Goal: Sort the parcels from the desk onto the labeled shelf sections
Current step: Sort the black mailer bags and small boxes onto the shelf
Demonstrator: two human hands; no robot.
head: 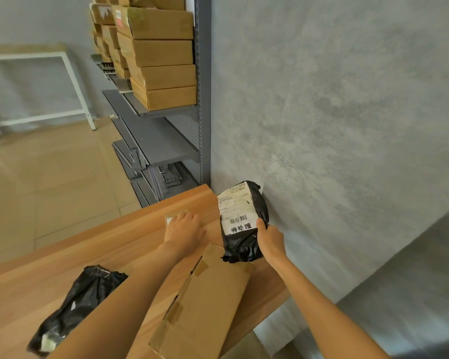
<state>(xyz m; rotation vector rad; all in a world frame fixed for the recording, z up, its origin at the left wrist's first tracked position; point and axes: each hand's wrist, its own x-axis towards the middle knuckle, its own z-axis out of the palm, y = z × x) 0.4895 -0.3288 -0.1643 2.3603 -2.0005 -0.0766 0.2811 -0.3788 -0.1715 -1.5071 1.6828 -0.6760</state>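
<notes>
Head view: wooden desk (94, 255) butts a grey concrete wall (335, 112), tan tile floor (49, 177) to the left, grey metal shelf (156, 136) beyond stacked with cardboard boxes (163, 76). Right hand (268, 240) grips a black bag parcel (243, 221), white label up, held above the desk by the wall. Left hand (183, 228) lies on a small parcel (173, 216), grip unclear; a long carton (205, 304) and another black bag (75, 307) lie on the desk.

A: Desk (130, 237) contents?
B: Cardboard box (208, 301), black bag (75, 307), small parcel (169, 218) under left hand (183, 230).
A: Right hand (268, 240)?
B: Grips labelled black parcel (243, 221). Shelf (166, 110): stacked boxes (161, 66).
</notes>
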